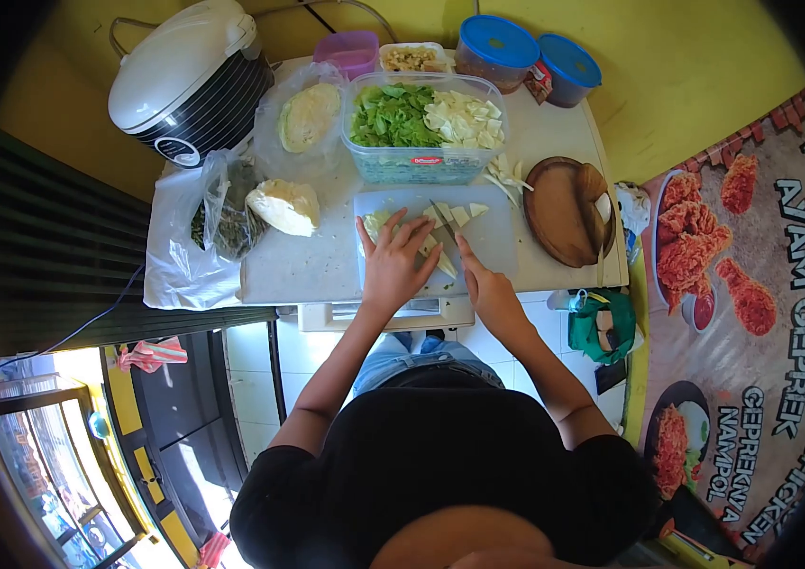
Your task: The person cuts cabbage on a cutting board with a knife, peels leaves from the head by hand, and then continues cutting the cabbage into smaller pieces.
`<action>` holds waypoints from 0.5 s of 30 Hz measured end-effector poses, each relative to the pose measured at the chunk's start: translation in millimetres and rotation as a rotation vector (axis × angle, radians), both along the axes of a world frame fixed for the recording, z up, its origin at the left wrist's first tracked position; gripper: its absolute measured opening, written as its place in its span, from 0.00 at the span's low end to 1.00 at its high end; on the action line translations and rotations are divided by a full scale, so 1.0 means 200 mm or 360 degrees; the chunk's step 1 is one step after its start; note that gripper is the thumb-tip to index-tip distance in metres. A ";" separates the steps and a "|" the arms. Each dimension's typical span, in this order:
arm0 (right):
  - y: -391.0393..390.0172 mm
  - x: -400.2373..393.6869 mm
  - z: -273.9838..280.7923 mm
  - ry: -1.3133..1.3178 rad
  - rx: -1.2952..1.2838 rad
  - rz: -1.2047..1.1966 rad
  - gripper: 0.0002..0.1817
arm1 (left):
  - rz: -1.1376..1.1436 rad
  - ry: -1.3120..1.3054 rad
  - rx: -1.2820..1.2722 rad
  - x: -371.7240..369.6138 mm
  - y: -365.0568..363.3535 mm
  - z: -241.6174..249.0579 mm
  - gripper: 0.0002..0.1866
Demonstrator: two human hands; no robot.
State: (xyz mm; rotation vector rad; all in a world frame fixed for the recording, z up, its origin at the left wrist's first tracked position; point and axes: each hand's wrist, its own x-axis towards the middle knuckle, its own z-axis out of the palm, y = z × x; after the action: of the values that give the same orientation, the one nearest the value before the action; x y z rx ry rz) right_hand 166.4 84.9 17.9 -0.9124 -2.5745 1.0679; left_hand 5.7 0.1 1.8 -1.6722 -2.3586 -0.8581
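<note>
A pale cutting board (502, 251) lies on the table in front of me, with cut white cabbage (438, 254) on it. My left hand (397, 266) rests over the cabbage, fingers spread and pressing pieces down against the board. In my right hand (490, 289) is a knife (443, 220), its blade pointing away from me and tilted left, beside the left fingertips. Several cut cabbage pieces (459, 213) sit just past the blade. Behind the board stands a clear plastic container (421, 167) holding chopped green leaves (393, 116) and chopped cabbage (464, 119).
Left of the board are a cabbage chunk (286, 208), a bagged cabbage (310, 118) and a rice cooker (189, 85). A round wooden board (554, 213) lies to the right. Blue-lidded tubs (497, 45) and a purple tub (347, 52) line the back.
</note>
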 end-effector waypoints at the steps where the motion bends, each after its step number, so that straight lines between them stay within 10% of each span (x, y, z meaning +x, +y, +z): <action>1: -0.02 0.03 -0.01 0.0054 0.0015 -0.0009 0.29 | 0.0003 0.0005 0.0012 0.00 0.00 0.00 0.20; 15: -0.06 0.08 0.10 0.0256 -0.0348 -0.0159 0.25 | 0.0071 -0.0131 0.0270 -0.01 -0.01 -0.01 0.15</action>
State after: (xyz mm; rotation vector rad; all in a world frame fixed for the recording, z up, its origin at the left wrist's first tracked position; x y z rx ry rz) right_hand 182.8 72.4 37.0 -0.9497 -2.2913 1.3537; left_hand 3.4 -1.7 -0.3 -1.5408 -2.2914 -1.1046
